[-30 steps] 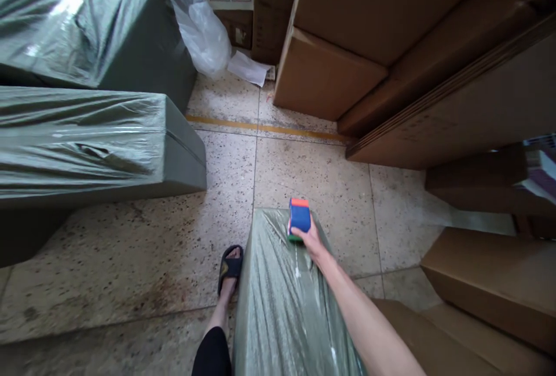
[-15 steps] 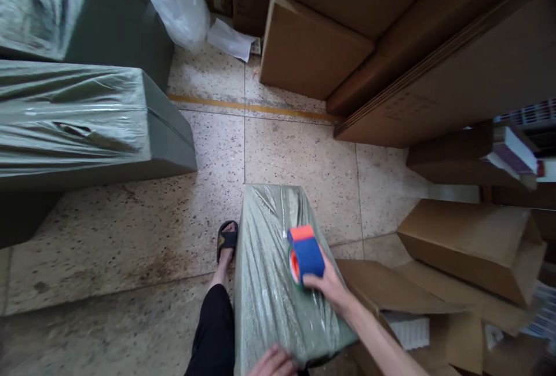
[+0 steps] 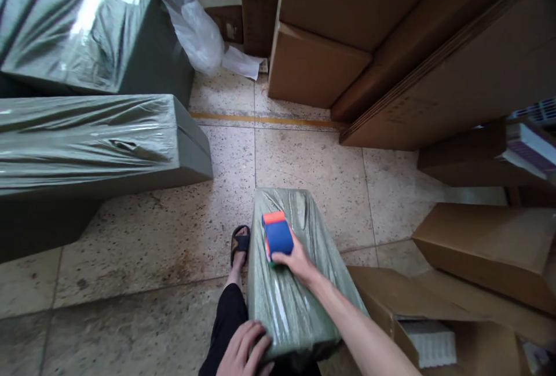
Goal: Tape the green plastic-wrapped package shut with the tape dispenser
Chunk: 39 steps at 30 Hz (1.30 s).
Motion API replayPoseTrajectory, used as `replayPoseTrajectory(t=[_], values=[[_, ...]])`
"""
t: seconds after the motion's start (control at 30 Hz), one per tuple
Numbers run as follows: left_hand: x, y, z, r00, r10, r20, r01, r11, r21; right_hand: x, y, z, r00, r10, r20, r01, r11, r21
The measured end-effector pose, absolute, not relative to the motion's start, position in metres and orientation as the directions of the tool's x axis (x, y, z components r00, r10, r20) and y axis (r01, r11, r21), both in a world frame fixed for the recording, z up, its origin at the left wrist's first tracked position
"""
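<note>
A long green package [image 3: 299, 300] wrapped in clear film stands in front of me, leaning against my leg. My right hand [image 3: 295, 260] grips a blue and orange tape dispenser [image 3: 277, 236] and presses it on the package's top face, near its left side. My left hand [image 3: 244, 353] rests flat on the package's near left corner, fingers spread over the film. My foot in a black sandal [image 3: 240, 244] stands on the floor just left of the package.
Two large green film-wrapped packages [image 3: 95, 144] lie at the left. Stacked cardboard boxes [image 3: 391, 46] fill the back and right. Open cartons [image 3: 434, 329] lie at the lower right. A white plastic bag [image 3: 195, 28] sits at the back. Speckled floor tiles [image 3: 143, 248] lie between.
My right hand moved the dispenser from the package's far end toward me, then a little left and forward. My left hand came into view and settled on the near corner.
</note>
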<state>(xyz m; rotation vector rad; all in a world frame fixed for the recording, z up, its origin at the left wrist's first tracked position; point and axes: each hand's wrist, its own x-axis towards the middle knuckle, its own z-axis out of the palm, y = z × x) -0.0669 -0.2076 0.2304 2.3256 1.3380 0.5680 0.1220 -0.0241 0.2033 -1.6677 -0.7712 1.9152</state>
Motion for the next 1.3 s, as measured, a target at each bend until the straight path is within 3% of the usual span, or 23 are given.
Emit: replayPoseTrajectory(t=[0.07,0.13,0.23,0.3,0.37,0.53,0.63,0.77,0.87,0.93,1.1,1.2,1.3], values=[[-0.068,-0.199,0.224,0.511,0.846,0.154,0.694,-0.512,0.506,0.113,0.018,0.182,-0.042,0.709,-0.704,0.066,-0.701,-0.71],[-0.067,-0.194,0.218,0.554,0.817,0.164,0.677,-0.556,0.482,0.128,0.032,0.191,-0.029,0.719,-0.695,0.041,-0.694,-0.719],[-0.064,-0.193,0.209,0.564,0.815,0.13,0.688,-0.552,0.471,0.185,-0.014,0.259,-0.105,0.67,-0.735,-0.044,-0.741,-0.67],[-0.062,-0.194,0.206,0.541,0.837,0.075,0.71,-0.503,0.493,0.225,-0.066,0.307,-0.123,0.556,-0.822,-0.017,-0.829,-0.558],[-0.061,-0.193,0.208,0.527,0.849,0.03,0.713,-0.462,0.528,0.247,-0.101,0.328,-0.109,0.536,-0.837,-0.016,-0.843,-0.538],[-0.063,-0.187,0.22,0.571,0.82,-0.046,0.701,-0.457,0.547,0.212,-0.047,0.25,0.076,0.71,-0.7,0.06,-0.704,-0.708],[-0.063,-0.191,0.223,0.578,0.813,-0.068,0.705,-0.455,0.544,0.194,-0.001,0.223,0.124,0.751,-0.649,0.119,-0.66,-0.742],[-0.06,-0.194,0.222,0.545,0.828,-0.133,0.706,-0.368,0.605,0.22,-0.052,0.289,-0.013,0.698,-0.716,-0.089,-0.714,-0.694],[-0.059,-0.186,0.222,0.521,0.832,-0.191,0.688,-0.276,0.671,0.246,-0.113,0.34,-0.128,0.642,-0.756,-0.045,-0.765,-0.642],[-0.059,-0.179,0.224,0.51,0.834,-0.213,0.678,-0.237,0.696,0.248,-0.124,0.344,-0.108,0.663,-0.741,-0.004,-0.745,-0.667],[-0.057,-0.164,0.231,0.506,0.839,-0.198,0.665,-0.234,0.709,0.226,-0.076,0.312,0.127,0.803,-0.582,0.018,-0.589,-0.808],[-0.053,-0.155,0.236,0.478,0.858,-0.185,0.661,-0.213,0.719,0.228,-0.083,0.325,0.082,0.828,-0.555,-0.103,-0.546,-0.831],[-0.052,-0.144,0.239,0.449,0.876,-0.175,0.665,-0.196,0.721,0.238,-0.125,0.345,-0.031,0.809,-0.587,-0.094,-0.587,-0.804]])
